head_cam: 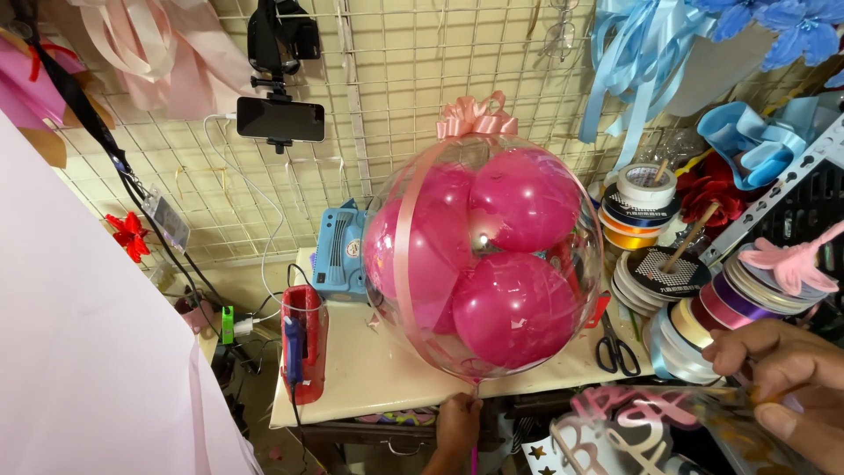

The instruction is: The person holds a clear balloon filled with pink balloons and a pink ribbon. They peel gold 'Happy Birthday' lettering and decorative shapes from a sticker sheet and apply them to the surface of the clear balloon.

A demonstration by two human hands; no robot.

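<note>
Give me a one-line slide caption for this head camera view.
Left hand holds a clear balloon filled with pink balloons; right hand holds a transparent lettered sheet.

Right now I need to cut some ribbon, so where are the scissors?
In the head view, the black-handled scissors lie on the table, right of the clear balloon and just left of the ribbon spools.

Clear balloon (483, 255) with magenta balloons (519, 198) inside, pale pink ribbon bow (475, 116) at upper centre, cream table (369, 369) below.
</note>
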